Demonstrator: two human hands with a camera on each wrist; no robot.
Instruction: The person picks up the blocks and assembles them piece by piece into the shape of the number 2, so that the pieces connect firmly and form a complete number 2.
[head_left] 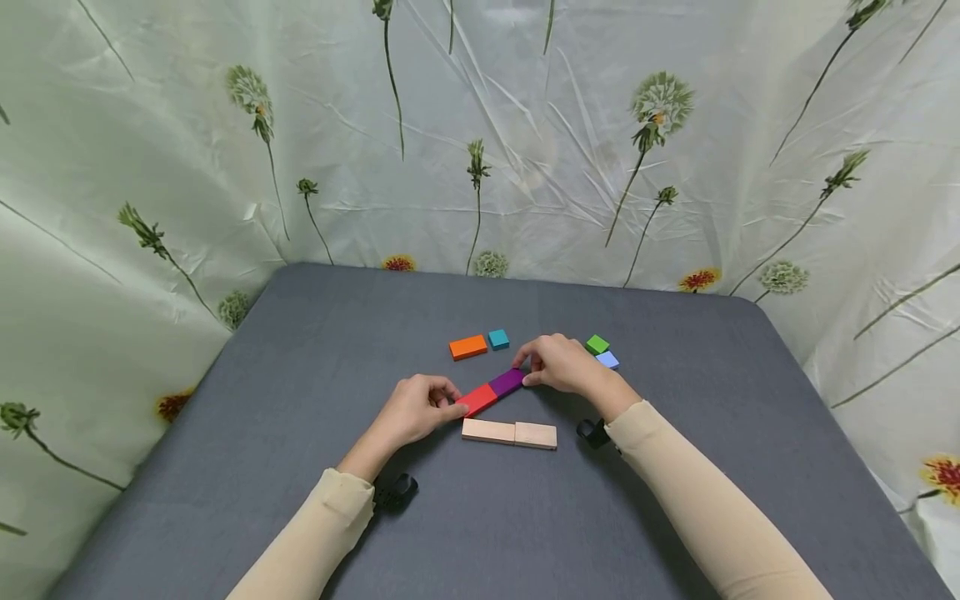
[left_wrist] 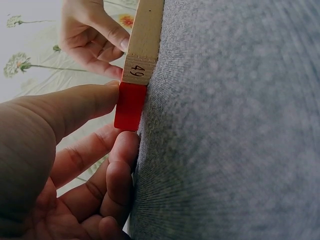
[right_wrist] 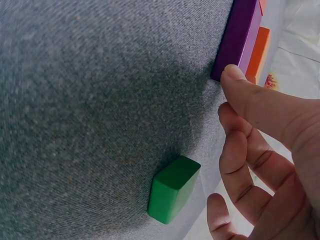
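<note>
The outer end of the red block (head_left: 477, 400) is pinched by the left grip (head_left: 417, 412); the opposite end of the purple block (head_left: 507, 382) is pinched by the right grip (head_left: 562, 365). These 2 are laid end to end on the bench (head_left: 345, 333). 2 wooden blocks (head_left: 488, 431) are set nearer; an orange block (head_left: 468, 347) and teal block (head_left: 498, 339) are placed beyond.

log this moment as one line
left hand: holds red block | right hand: holds purple block | pair: end to end | plain wooden blocks: on table
</note>
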